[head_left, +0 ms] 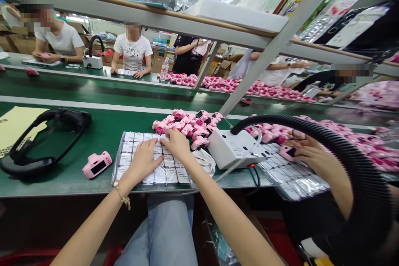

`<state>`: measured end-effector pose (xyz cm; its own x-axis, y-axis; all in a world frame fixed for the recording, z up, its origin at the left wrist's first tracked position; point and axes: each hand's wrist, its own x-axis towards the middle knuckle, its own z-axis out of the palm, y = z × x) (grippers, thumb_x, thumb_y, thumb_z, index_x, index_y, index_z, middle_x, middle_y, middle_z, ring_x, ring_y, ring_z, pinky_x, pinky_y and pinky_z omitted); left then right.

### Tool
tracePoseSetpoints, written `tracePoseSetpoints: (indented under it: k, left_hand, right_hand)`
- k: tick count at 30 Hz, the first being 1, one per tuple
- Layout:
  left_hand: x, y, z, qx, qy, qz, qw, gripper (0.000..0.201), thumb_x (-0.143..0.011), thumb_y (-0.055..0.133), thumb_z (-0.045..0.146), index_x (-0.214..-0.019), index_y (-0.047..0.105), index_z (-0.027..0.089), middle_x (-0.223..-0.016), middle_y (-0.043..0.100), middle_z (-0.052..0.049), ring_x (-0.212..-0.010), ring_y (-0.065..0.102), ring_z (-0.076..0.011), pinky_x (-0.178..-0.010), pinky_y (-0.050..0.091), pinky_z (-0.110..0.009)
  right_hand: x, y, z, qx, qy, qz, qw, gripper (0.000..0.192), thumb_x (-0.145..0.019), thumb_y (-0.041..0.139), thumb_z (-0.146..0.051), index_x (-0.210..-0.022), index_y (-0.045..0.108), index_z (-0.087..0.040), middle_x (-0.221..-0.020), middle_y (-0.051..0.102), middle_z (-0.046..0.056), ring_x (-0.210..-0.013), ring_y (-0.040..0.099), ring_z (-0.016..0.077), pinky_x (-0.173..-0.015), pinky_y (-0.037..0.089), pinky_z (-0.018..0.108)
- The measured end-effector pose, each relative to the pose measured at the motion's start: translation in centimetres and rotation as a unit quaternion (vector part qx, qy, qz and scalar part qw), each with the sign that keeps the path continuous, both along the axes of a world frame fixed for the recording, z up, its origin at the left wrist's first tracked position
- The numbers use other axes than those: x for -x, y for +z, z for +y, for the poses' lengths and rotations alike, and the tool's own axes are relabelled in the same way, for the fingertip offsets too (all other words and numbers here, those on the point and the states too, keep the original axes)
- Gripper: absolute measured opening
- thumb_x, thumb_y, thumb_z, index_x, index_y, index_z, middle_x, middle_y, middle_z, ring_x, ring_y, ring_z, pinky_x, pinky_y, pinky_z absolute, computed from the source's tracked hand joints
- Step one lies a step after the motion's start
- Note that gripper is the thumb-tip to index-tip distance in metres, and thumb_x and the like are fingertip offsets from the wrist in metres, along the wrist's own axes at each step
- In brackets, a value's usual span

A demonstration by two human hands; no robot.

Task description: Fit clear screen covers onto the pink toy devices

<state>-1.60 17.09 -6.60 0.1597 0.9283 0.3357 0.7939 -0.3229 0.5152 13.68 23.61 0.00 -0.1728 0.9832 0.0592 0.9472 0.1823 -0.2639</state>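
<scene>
Hands: your left hand (144, 158) and right hand (177, 143) lie flat, fingers loose, gripping nothing, on the sticker sheet (131, 153) mid-frame; the pink camera pile (190, 124) just above looks mostly unprocessed.

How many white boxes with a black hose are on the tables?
2: one white box right of the person's hands beside the tray; another white box on the far table. Others may be hidden.

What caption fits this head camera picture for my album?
Both hands, left hand and right hand, rest on a tray of small white pieces beside pink toy cameras.
</scene>
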Motion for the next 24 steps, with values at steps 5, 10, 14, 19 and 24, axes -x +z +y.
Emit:
tracePoseSetpoints:
  k: [5, 10, 14, 19, 24]
  left_hand:
    - [0.0, 0.0, 0.2, 0.002, 0.003, 0.009, 1.0, 0.058, -0.097, 0.072, 0.029, -0.15, 0.058, 0.01, -0.149, 0.073, -0.022, -0.142, 0.065, -0.0381, -0.122, 0.05, -0.056]
    - [0.0, 0.4, -0.2, -0.005, -0.01, 0.03, 0.999, 0.037, -0.101, 0.071, 0.028, -0.137, 0.069, 0.019, -0.146, 0.076, -0.014, -0.139, 0.064, -0.0353, -0.117, 0.05, -0.052]
    - [0.0, 0.5, -0.3, -0.011, -0.015, 0.041, 0.999, 0.026, -0.104, 0.071, 0.029, -0.129, 0.074, 0.021, -0.15, 0.075, -0.011, -0.135, 0.063, -0.0349, -0.111, 0.049, -0.052]
    - [-0.1, 0.4, -0.2, -0.029, -0.007, 0.023, 0.999, 0.011, -0.101, 0.079, 0.027, -0.108, 0.075, 0.021, -0.123, 0.082, -0.009, -0.119, 0.067, -0.0332, -0.099, 0.05, -0.047]
    - [-0.3, 0.3, -0.2, -0.081, 0.036, -0.054, 0.995, 0.026, -0.097, 0.082, 0.021, -0.082, 0.061, 0.022, -0.085, 0.073, -0.002, -0.088, 0.068, -0.0248, -0.077, 0.047, -0.035]
  right_hand:
    - [-0.1, -0.5, 0.4, 0.011, -0.019, 0.028, 0.999, 0.023, -0.098, 0.073, -0.032, -0.116, 0.075, -0.019, -0.125, 0.076, 0.01, -0.109, 0.072, 0.0265, -0.077, 0.046, 0.031]
    - [-0.1, -0.8, 0.4, 0.004, -0.022, 0.065, 0.998, 0.014, -0.096, 0.071, -0.025, -0.106, 0.077, -0.018, -0.117, 0.078, 0.012, -0.107, 0.072, 0.0285, -0.083, 0.047, 0.034]
    - [-0.9, -1.0, 0.8, 0.01, -0.038, 0.133, 0.99, 0.012, -0.101, 0.072, -0.027, -0.095, 0.074, -0.018, -0.104, 0.077, 0.007, -0.103, 0.071, 0.0251, -0.097, 0.052, 0.041]
    - [-3.1, -1.1, 1.9, 0.047, -0.091, 0.299, 0.949, 0.03, -0.105, 0.076, -0.04, -0.087, 0.07, -0.017, -0.092, 0.074, 0.001, -0.089, 0.071, 0.0195, -0.089, 0.06, 0.039]
    - [-5.2, 0.6, 1.3, 0.071, -0.13, 0.524, 0.839, 0.033, -0.1, 0.076, -0.045, -0.082, 0.065, -0.019, -0.08, 0.07, 0.0, -0.074, 0.069, 0.0166, -0.075, 0.063, 0.034]
